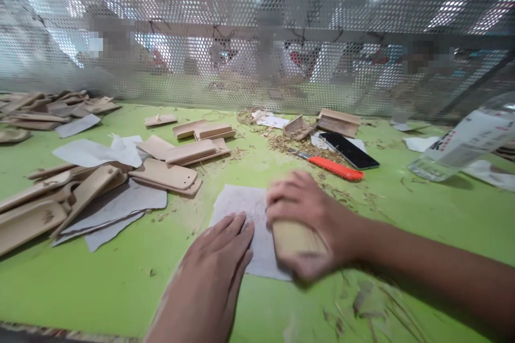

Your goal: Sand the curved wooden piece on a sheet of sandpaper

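Note:
My right hand (309, 220) is closed around a pale wooden piece (295, 238) and holds it down on a grey sheet of sandpaper (245, 209) lying on the green table (120, 278). My left hand (213, 273) lies flat, fingers stretched out together, with its fingertips on the left part of that sheet. Both hands are slightly blurred by motion.
Several flat wooden pieces (173, 174) and grey sheets (116, 203) lie at the left. Behind my hands are an orange-handled knife (333, 167), a black phone (349, 150), wood shavings (293, 144) and a clear plastic bottle (462, 144) on its side. A perforated metal screen (257, 37) closes the far edge.

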The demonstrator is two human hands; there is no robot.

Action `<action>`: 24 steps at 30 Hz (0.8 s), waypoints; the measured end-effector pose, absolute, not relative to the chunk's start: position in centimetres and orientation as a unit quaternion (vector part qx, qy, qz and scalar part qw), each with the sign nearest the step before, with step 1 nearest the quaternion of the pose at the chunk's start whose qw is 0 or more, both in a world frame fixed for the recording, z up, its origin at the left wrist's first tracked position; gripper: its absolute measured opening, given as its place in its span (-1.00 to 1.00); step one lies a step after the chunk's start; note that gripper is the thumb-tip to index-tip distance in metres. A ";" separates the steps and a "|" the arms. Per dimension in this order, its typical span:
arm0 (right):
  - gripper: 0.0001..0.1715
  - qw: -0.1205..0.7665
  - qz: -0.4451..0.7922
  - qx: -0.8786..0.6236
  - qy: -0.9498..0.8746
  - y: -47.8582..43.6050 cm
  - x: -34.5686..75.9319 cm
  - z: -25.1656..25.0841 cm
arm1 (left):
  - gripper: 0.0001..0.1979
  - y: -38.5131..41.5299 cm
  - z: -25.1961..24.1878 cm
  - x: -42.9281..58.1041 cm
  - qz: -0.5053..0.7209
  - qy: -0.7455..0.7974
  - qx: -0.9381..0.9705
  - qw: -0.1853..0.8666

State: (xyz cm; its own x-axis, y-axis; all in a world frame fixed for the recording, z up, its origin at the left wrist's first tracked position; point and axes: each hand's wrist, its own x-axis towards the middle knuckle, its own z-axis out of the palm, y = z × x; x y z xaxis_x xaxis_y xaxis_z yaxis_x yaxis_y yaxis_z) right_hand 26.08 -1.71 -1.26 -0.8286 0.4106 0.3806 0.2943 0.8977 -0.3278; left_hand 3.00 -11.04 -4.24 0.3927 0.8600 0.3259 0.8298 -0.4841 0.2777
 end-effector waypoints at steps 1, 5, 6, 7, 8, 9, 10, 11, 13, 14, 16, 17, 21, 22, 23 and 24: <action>-0.62 0.236 0.111 -0.225 -0.939 -1.5 26.1 -1.3 | -0.62 -11.0 -4.3 3.0 0.214 0.509 0.833 0.035; -0.64 0.257 0.099 -0.310 -0.910 -2.5 25.9 -1.4 | -0.60 -11.2 -4.3 2.9 0.223 0.503 0.835 0.028; -0.60 0.252 0.118 -0.267 -0.923 -2.8 25.8 -1.5 | -0.59 -11.2 -4.2 2.9 0.227 0.498 0.837 0.025; -0.57 0.232 0.135 -0.220 -0.938 -2.8 25.8 -1.5 | -0.59 -11.2 -4.2 2.9 0.231 0.494 0.838 0.021; -0.50 0.223 0.144 -0.165 -0.950 -2.7 25.8 -1.6 | -0.59 -11.2 -4.1 2.9 0.232 0.493 0.838 0.017; -0.48 0.215 0.143 -0.143 -0.956 -2.4 25.8 -1.8 | -0.60 -11.2 -4.1 2.9 0.230 0.495 0.838 0.015; -0.50 0.218 0.130 -0.163 -0.953 -2.1 25.8 -1.9 | -0.60 -11.2 -4.1 3.0 0.228 0.499 0.836 0.011; -0.55 0.232 0.108 -0.225 -0.940 -1.9 25.8 -2.0 | -0.60 -11.1 -4.0 3.0 0.227 0.501 0.835 0.008; -0.65 0.253 0.068 -0.342 -0.902 -1.8 25.7 -2.1 | -0.61 -11.0 -4.1 3.1 0.221 0.500 0.837 0.008; -0.67 0.253 0.062 -0.365 -0.894 -2.1 25.6 -2.0 | -0.60 -11.0 -4.1 3.1 0.222 0.497 0.839 0.007; -0.63 0.233 0.082 -0.307 -0.919 -2.4 25.5 -1.8 | -0.59 -11.0 -4.1 3.0 0.225 0.494 0.840 0.008; -0.60 0.220 0.098 -0.252 -0.937 -2.5 25.5 -1.7 | -0.59 -11.1 -4.1 2.9 0.227 0.497 0.838 0.011; -0.60 0.216 0.101 -0.223 -0.945 -1.8 25.6 -1.6 | -0.59 -11.2 -4.0 2.9 0.232 0.505 0.831 0.035; -0.64 0.231 0.077 -0.295 -0.924 -1.9 25.5 -1.7 | -0.59 -11.2 -4.0 3.0 0.232 0.506 0.830 0.040; -0.64 0.236 0.057 -0.360 -0.901 -2.1 25.3 -1.8 | -0.59 -11.2 -4.0 3.0 0.232 0.506 0.830 0.045; -0.63 0.227 0.050 -0.389 -0.891 -2.5 25.1 -1.8 | -0.59 -11.2 -3.9 3.0 0.231 0.505 0.830 0.046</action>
State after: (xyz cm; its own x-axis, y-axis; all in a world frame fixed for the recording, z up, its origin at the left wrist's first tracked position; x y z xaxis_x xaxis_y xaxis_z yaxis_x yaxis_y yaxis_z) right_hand 25.10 -2.46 -1.83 -0.5938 0.7168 0.3654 0.6712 0.6918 -0.2662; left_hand 3.01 -11.17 -3.91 0.3834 0.8597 0.3376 0.8168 -0.4863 0.3105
